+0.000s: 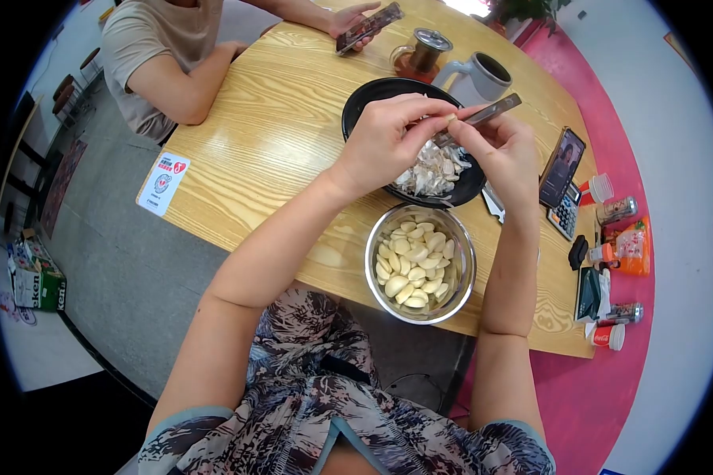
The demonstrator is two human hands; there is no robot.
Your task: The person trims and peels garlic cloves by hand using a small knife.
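Note:
Over a black bowl (362, 99), my left hand (392, 138) and my right hand (499, 142) meet at the fingertips. Between them is a small pale garlic clove (451, 119), pinched by my left thumb and fingers. My right hand is closed around a small knife (495, 109), its dark handle pointing up to the right and its blade partly hidden by my fingers. Papery garlic skins (432, 176) lie in the black bowl under my hands. Nearer my body, a steel bowl (370, 273) holds many peeled garlic cloves (416, 257).
Behind the black bowl stand a grey mug (477, 81) and a glass teapot (428, 54). A propped phone (562, 168), a calculator (565, 212), cups and cans (616, 210) line the right side. Across the wooden table (238, 166), another person's hand holds a phone (368, 28).

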